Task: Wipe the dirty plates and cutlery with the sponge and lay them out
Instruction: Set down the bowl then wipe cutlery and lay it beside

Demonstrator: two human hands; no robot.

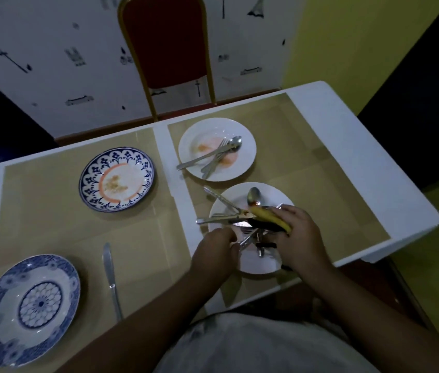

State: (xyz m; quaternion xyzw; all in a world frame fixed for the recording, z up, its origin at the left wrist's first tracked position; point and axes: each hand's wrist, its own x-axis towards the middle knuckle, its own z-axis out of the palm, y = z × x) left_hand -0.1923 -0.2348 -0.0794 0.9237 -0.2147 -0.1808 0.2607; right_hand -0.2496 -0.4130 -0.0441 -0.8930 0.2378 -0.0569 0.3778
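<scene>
1. Head view: right hand (297,232) grips the yellow sponge (270,218) over the near white plate (256,266); left hand (217,251) pinches a fork (248,238) there.
2. Judged done: blue plate (28,305) and knife (110,275) laid out.
3. Left: 3 smeared plates, piled cutlery.

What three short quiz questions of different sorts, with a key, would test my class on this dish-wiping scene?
1. True or false: the right hand holds the yellow sponge over the near white plate.
2. Multiple choice: the table knife lying alone sits beside which plate? A) the far white plate B) the blue-rimmed plate with orange ring C) the near blue patterned plate
3. Fill in: the left hand pinches a piece of ______ on the near white plate.

Key: 1 true; 2 C; 3 cutlery.
</scene>
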